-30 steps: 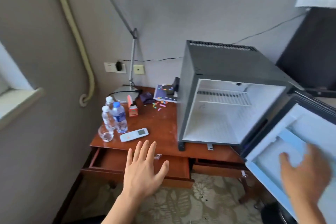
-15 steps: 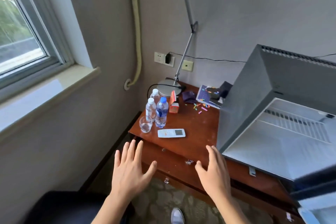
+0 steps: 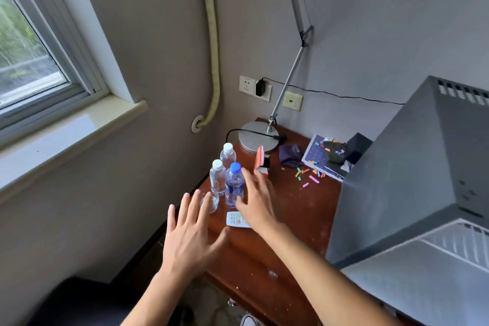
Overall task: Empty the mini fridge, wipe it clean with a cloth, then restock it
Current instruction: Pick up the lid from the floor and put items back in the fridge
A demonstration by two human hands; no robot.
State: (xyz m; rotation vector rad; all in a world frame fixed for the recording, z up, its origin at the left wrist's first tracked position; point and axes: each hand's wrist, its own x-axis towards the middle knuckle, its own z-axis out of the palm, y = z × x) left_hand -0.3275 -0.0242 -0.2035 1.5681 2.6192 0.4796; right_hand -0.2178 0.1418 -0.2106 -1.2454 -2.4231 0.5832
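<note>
No legible text anywhere: the blue-capped bottle left of frame centre has a blue label with print too blurred to read, and the remote just below it shows only tiny unreadable button markings.

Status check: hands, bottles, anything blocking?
Both hands open: right hand nearing blue-capped bottle, left hand near glass. Fridge open. Remote under right hand.

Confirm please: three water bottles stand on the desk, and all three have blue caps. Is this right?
Not quite. The head view shows three bottles on the desk, but only the front bottle has a blue cap; the other two bottles have white caps.
</note>
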